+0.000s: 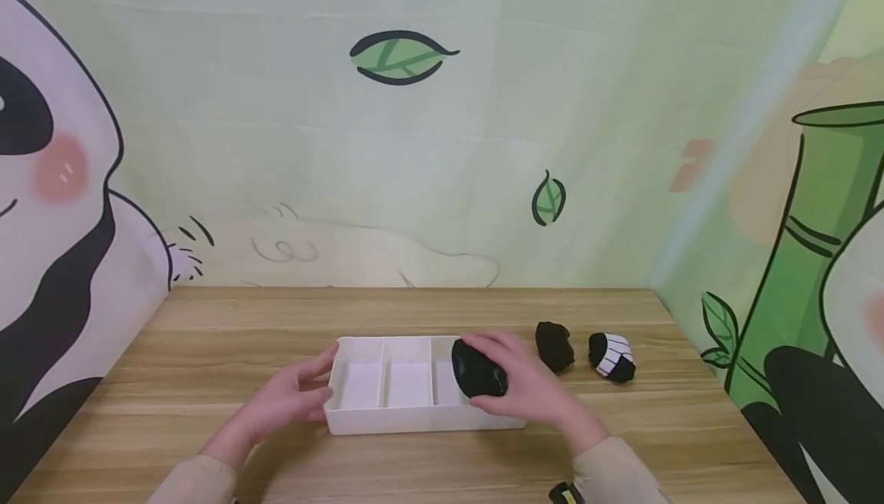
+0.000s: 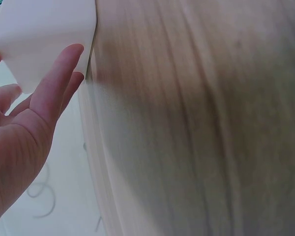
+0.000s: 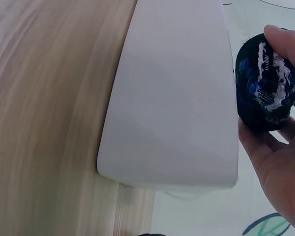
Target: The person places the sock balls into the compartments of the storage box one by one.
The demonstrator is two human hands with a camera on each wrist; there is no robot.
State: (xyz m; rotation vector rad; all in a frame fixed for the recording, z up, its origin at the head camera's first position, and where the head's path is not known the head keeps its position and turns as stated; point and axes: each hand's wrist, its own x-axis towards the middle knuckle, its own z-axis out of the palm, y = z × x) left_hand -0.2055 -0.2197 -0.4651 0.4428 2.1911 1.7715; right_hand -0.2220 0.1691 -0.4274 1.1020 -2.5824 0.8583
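Head view shows the right hand [image 1: 525,389] curled around a dark rolled sock bundle [image 1: 478,370], holding it over the right-most compartment of the white divided tray [image 1: 414,421] on the wooden surface [image 1: 207,335]. The right wrist view confirms the grip: thumb on top, fingers beneath the bundle [image 3: 265,81], which has white and blue flecks, just beside the tray's outer wall [image 3: 172,98]. The left hand [image 1: 286,400] lies relaxed, fingers extended against the tray's left end, holding nothing. Two more bundles wait on the surface to the right of the tray: a plain black one [image 1: 555,345] and a black-and-white striped one [image 1: 612,355].

As a judgement, the step in hand looks like placing the bundle into the compartment; the next move calls for lowering it inside the walls and releasing it while the left hand steadies the tray.
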